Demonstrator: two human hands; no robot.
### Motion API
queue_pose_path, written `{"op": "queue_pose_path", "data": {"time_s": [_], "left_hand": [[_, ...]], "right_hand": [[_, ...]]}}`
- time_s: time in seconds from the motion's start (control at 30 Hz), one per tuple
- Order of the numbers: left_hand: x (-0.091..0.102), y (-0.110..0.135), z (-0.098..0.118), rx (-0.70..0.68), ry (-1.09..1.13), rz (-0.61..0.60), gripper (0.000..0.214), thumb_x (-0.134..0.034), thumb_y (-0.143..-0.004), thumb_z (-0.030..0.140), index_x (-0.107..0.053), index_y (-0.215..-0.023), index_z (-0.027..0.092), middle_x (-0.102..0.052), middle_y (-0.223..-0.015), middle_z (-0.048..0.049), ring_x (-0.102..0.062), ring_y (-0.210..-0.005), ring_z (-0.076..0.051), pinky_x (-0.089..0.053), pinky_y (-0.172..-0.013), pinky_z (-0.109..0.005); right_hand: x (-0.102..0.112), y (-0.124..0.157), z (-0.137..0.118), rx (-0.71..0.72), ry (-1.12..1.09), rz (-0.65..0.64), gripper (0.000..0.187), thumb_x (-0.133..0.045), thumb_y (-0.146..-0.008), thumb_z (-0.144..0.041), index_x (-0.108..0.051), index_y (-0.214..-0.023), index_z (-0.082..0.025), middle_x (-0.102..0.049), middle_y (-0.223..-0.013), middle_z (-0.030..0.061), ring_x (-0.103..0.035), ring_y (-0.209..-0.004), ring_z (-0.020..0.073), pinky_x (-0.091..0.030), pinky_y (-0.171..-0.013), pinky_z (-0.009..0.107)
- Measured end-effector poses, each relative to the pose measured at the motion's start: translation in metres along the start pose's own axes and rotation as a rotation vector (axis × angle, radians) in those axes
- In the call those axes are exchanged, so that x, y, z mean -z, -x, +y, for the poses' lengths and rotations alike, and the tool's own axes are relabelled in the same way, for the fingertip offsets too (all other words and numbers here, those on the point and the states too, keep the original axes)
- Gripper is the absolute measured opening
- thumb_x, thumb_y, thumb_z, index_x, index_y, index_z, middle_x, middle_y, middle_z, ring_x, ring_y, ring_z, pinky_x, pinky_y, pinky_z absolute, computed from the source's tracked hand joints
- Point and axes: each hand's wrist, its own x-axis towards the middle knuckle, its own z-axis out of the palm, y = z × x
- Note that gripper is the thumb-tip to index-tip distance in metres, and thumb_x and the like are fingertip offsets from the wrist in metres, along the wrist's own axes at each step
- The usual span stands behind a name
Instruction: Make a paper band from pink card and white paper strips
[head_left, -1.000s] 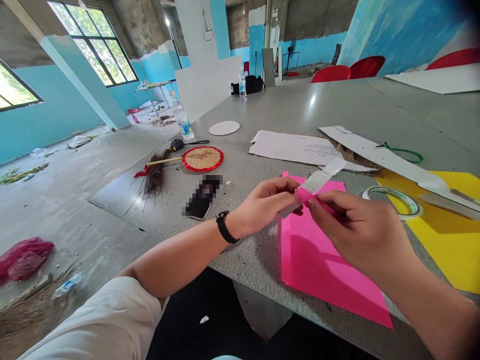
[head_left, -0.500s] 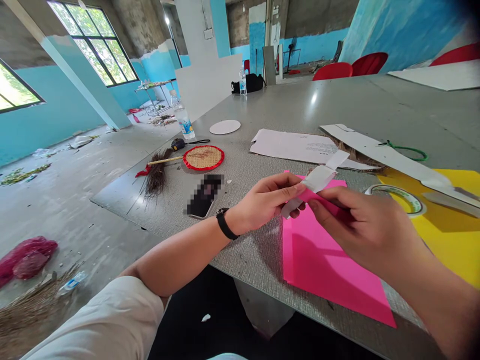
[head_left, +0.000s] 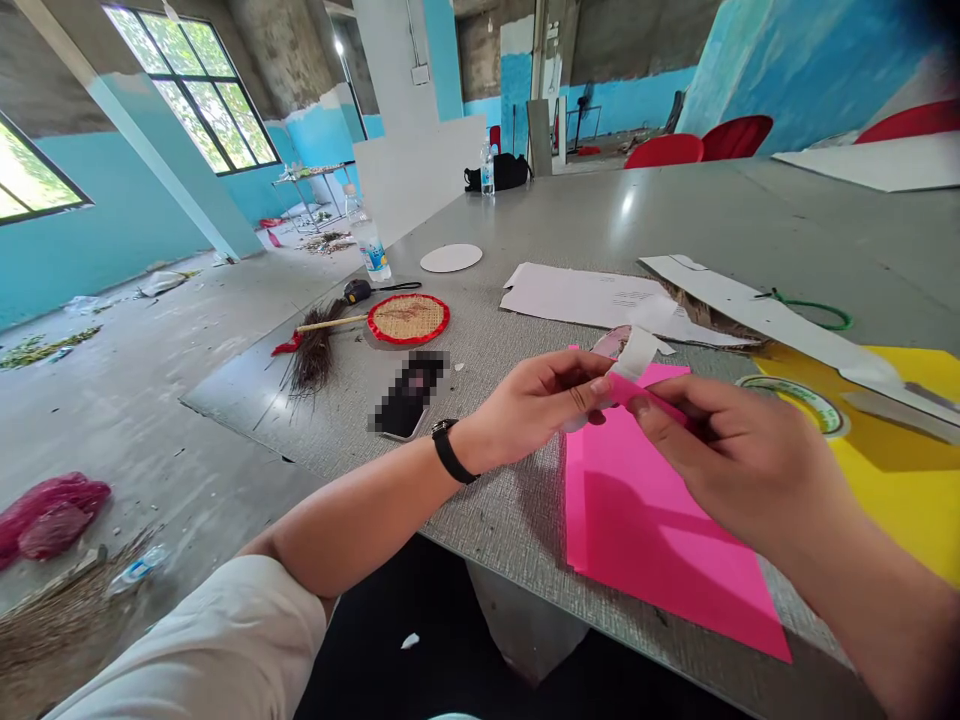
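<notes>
- Pink paper strip pinched between my two hands, held up just above the pink sheet and not resting on it.
- White tape wraps the strip near its middle, with a loose end curling up and away from my hands.
- My left hand has its fingers clenched on one end of the strip; a black watch sits on that wrist.
- My right hand grasps the other end between its fingers, close to the tape.
- This strip looks light, thin and soft, so it should bend easily under a firm pinch; I'd take it by its bare pink ends and keep clear of the tape, which may cling to my skin.
- Grey desk carries the pink sheet, with a yellow sheet to the right and a tape roll lying where the two nearly meet.
- Beyond my hands lie a white printed paper, a long white card strip and a green wire.
- Farther left are a woven fan with a red rim, a small broom, a blurred phone and a water bottle.
</notes>
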Motion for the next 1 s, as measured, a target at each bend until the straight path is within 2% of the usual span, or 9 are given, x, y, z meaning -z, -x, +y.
{"op": "queue_pose_path", "data": {"time_s": [0.1,0.27,0.4,0.5,0.6,0.73,0.87,1.0], "left_hand": [[0.002,-0.001,0.001,-0.002,-0.008,-0.005,0.046,-0.089,-0.088,0.053,-0.074,-0.110,0.016,-0.072,-0.097,-0.0050,-0.062,-0.078,-0.009,-0.050,-0.077,-0.028],[0.007,-0.004,0.003,-0.100,-0.156,-0.041,0.048,-0.100,-0.074,0.040,-0.077,-0.109,0.015,-0.074,-0.105,-0.0067,-0.067,-0.093,-0.014,-0.054,-0.086,-0.030],[0.007,-0.003,0.003,-0.205,-0.383,-0.044,0.031,-0.085,-0.090,0.035,-0.078,-0.112,0.014,-0.076,-0.110,-0.0096,-0.069,-0.100,-0.018,-0.055,-0.092,-0.033],[0.008,-0.003,-0.003,-0.261,-0.517,0.045,0.024,-0.073,-0.097,0.032,-0.078,-0.113,0.015,-0.076,-0.109,-0.0099,-0.069,-0.100,-0.018,-0.055,-0.090,-0.032],[0.009,-0.005,-0.010,-0.191,-0.495,0.098,0.027,-0.070,-0.099,0.034,-0.079,-0.116,0.015,-0.076,-0.100,-0.0078,-0.067,-0.088,-0.015,-0.055,-0.081,-0.030],[0.008,-0.004,-0.010,-0.071,-0.344,0.043,0.040,-0.076,-0.095,0.034,-0.077,-0.131,0.016,-0.079,-0.113,-0.0106,-0.071,-0.092,-0.016,-0.061,-0.087,-0.033],[0.005,-0.001,-0.002,-0.061,-0.343,0.023,0.043,-0.079,-0.094,0.033,-0.078,-0.134,0.016,-0.080,-0.114,-0.0105,-0.073,-0.096,-0.018,-0.062,-0.092,-0.036],[0.005,0.000,0.000,-0.067,-0.309,0.002,0.044,-0.080,-0.093,0.031,-0.078,-0.134,0.017,-0.080,-0.111,-0.0101,-0.075,-0.097,-0.018,-0.063,-0.093,-0.036]], "right_hand": [[0.004,0.000,-0.002,0.020,0.030,0.026,0.040,-0.061,-0.096,-0.060,-0.076,-0.091,-0.023,-0.044,-0.057,-0.0012,-0.038,-0.052,0.0115,-0.026,-0.051,0.027],[0.006,-0.006,0.012,-0.112,-0.065,-0.061,0.048,-0.067,-0.089,-0.070,-0.077,-0.091,-0.023,-0.052,-0.061,0.0005,-0.041,-0.051,0.0121,-0.029,-0.047,0.026],[0.006,-0.008,0.017,-0.138,-0.144,-0.086,0.053,-0.069,-0.088,-0.074,-0.074,-0.088,-0.022,-0.046,-0.060,-0.0009,-0.037,-0.051,0.0112,-0.026,-0.045,0.025],[0.007,-0.004,0.009,-0.130,-0.178,-0.085,0.050,-0.069,-0.089,-0.071,-0.072,-0.085,-0.021,-0.045,-0.061,-0.0009,-0.036,-0.053,0.0109,-0.027,-0.046,0.025],[0.010,-0.002,0.002,-0.132,-0.114,-0.038,0.048,-0.068,-0.088,-0.070,-0.076,-0.089,-0.022,-0.050,-0.063,0.0004,-0.039,-0.056,0.0119,-0.031,-0.049,0.026],[0.011,-0.008,0.010,-0.103,0.020,-0.002,0.055,-0.067,-0.085,-0.076,-0.082,-0.096,-0.024,-0.058,-0.065,0.0020,-0.045,-0.055,0.0139,-0.035,-0.050,0.027],[0.010,-0.015,0.019,-0.091,0.030,-0.026,0.055,-0.068,-0.085,-0.076,-0.081,-0.095,-0.023,-0.051,-0.059,0.0001,-0.041,-0.053,0.0135,-0.031,-0.049,0.027],[0.008,-0.013,0.014,-0.091,-0.011,-0.024,0.053,-0.068,-0.086,-0.074,-0.079,-0.090,-0.022,-0.053,-0.064,0.0011,-0.042,-0.057,0.0135,-0.032,-0.051,0.027]]}}
